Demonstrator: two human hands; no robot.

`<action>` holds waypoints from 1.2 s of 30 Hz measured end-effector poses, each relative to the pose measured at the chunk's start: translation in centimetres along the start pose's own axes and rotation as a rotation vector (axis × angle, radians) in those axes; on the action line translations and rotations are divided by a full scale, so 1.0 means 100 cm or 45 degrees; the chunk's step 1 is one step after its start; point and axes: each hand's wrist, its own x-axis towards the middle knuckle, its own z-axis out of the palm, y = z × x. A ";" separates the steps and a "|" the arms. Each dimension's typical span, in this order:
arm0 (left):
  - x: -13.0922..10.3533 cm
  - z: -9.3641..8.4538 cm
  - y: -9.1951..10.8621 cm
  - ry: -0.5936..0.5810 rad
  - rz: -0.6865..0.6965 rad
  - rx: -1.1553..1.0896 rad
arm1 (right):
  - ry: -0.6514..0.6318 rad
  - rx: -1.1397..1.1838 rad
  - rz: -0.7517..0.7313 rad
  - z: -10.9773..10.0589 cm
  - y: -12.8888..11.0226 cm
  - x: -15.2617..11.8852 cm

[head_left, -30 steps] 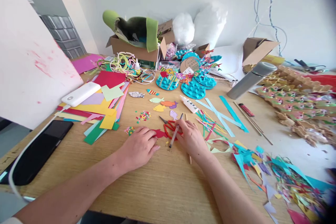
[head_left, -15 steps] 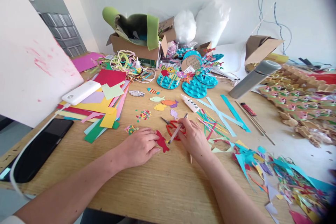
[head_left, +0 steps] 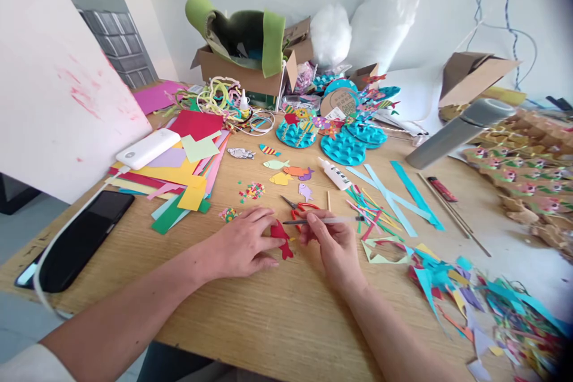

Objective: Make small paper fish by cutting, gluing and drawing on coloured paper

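Note:
Flat on the table, my left hand lies with its fingers stretched out, the fingertips at the left edge of a red paper fish. My right hand grips a slim pen between thumb and fingers. The pen is nearly level, its thin end over the fish; whether it touches the paper I cannot tell. Red-handled scissors lie partly behind the pen and right hand. A wooden stick shows just above that hand. Small paper dots are near the left fingers.
Cut-out paper fish and a white glue bottle lie beyond my hands. Coloured paper, a power bank and a phone are left. Paper strips, scraps and a grey flask are right.
The pen has swung from steeply slanted to nearly level in my right hand, its end now over the red fish. My left hand stays by the fish. The view has shifted slightly left.

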 end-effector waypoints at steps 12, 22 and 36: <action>-0.002 0.007 -0.001 -0.062 -0.063 0.079 | -0.055 -0.230 -0.044 0.001 0.000 0.000; -0.003 0.003 -0.005 -0.106 -0.083 -0.046 | 0.004 -0.295 -0.030 -0.001 0.003 0.004; -0.005 -0.003 -0.010 -0.249 -0.098 -0.098 | -0.115 -0.083 0.188 0.004 0.004 0.000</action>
